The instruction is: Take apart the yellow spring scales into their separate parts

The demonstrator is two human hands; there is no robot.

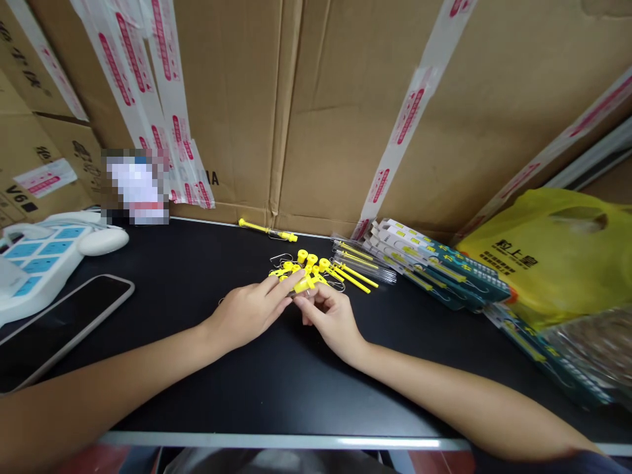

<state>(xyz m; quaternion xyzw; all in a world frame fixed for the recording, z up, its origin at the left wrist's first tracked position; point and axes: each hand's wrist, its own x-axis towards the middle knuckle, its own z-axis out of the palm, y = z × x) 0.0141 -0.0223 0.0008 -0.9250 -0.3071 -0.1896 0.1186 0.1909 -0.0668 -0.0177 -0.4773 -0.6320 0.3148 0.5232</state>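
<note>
Near the middle of the black table, my left hand [251,308] and my right hand [336,321] meet at their fingertips. Between them is a small yellow plastic piece [302,284], with something clear or shiny under it. My left fingers lie over its near side, while my right thumb and fingers pinch its right end. Just beyond my fingers is a loose pile of yellow plastic parts [322,264] with thin wire hooks. Yellow rods [356,279] stick out to the right of the pile. Part of the held piece is hidden by my fingers.
A yellow tool [269,230] lies at the back by the cardboard [232,99]. Clear tubes [380,271], several printed boxes [434,263] and a yellow bag [548,257] are at right. A phone [59,329] and a white power strip [44,263] lie left.
</note>
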